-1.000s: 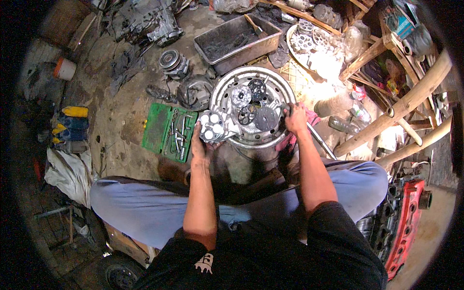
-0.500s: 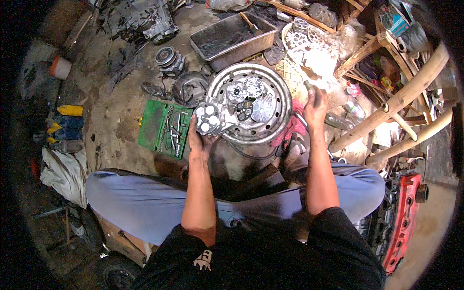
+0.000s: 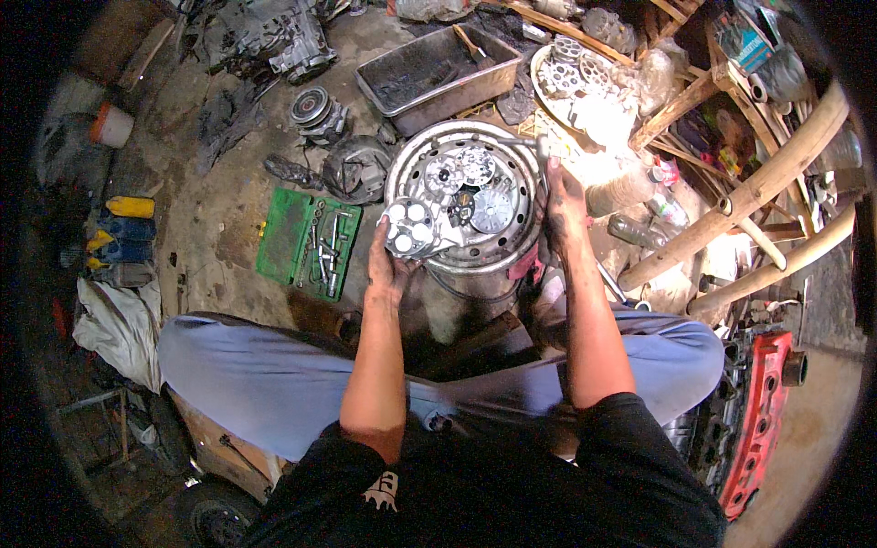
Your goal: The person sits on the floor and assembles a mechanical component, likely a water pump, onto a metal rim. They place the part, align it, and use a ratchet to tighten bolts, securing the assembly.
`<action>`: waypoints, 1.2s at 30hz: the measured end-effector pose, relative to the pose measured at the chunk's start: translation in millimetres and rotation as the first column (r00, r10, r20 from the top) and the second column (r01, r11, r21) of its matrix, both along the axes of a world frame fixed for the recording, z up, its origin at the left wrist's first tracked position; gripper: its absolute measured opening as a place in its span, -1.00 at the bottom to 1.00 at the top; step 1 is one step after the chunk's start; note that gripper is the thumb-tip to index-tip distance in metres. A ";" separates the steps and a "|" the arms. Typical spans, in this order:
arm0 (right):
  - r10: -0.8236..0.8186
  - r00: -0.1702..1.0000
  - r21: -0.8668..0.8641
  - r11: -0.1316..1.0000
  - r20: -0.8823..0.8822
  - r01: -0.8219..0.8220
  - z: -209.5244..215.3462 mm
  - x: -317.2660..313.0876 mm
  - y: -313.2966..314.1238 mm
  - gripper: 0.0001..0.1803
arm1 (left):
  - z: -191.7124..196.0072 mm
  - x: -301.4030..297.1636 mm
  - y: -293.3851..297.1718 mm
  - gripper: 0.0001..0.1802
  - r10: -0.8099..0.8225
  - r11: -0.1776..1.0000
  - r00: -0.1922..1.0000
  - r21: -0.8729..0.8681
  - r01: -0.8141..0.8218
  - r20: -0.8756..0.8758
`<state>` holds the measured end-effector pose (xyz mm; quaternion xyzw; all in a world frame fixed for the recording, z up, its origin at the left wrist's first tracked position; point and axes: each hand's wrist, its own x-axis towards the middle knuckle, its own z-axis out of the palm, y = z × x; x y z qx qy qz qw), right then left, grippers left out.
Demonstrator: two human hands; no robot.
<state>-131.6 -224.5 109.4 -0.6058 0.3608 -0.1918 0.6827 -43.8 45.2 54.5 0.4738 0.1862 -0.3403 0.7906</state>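
Observation:
My left hand [image 3: 388,267] grips a metal cylinder block [image 3: 410,230] with several round pale faces, over the near left edge of a steel wheel rim [image 3: 406,157]. On the rim lie round metal parts, among them a grey disc [image 3: 493,211] and a round plate with holes [image 3: 476,166]. My right hand [image 3: 566,212] is closed round a metal tool [image 3: 544,148] at the rim's right side. A thin bar sticks out leftward from the tool's top over the rim; its exact kind is unclear. A red cloth [image 3: 524,266] shows partly below the rim's right edge.
An open green socket case [image 3: 282,239] lies left of the rim. Beyond stand a pulley part [image 3: 313,107] and a dirty metal tray [image 3: 443,116] with a brush [image 3: 472,43]. Wooden poles [image 3: 731,203] and plastic bottles [image 3: 630,228] crowd the right, under a bright glare.
My right hand has moved left and slightly nearer, bringing the tool to the rim's edge. The block in my left hand has shifted slightly right.

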 end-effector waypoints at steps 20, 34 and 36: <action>0.182 0.980 0.282 0.939 0.082 -0.198 47.9 -10.3 11.8 -0.28 | -12.9 -18.5 -14.7 -0.33 -0.174 0.971 0.984 0.167 0.169 0.020; 0.063 0.991 0.218 0.972 0.120 -0.089 49.4 -29.4 2.7 -0.30 | -35.9 -36.4 -31.6 -0.20 -0.429 0.846 0.894 0.404 0.348 0.128; 0.067 0.990 0.223 0.970 0.124 -0.093 48.3 -30.6 1.1 -0.30 | -45.0 -36.2 -32.7 -0.17 -0.422 0.854 0.897 0.389 0.346 0.129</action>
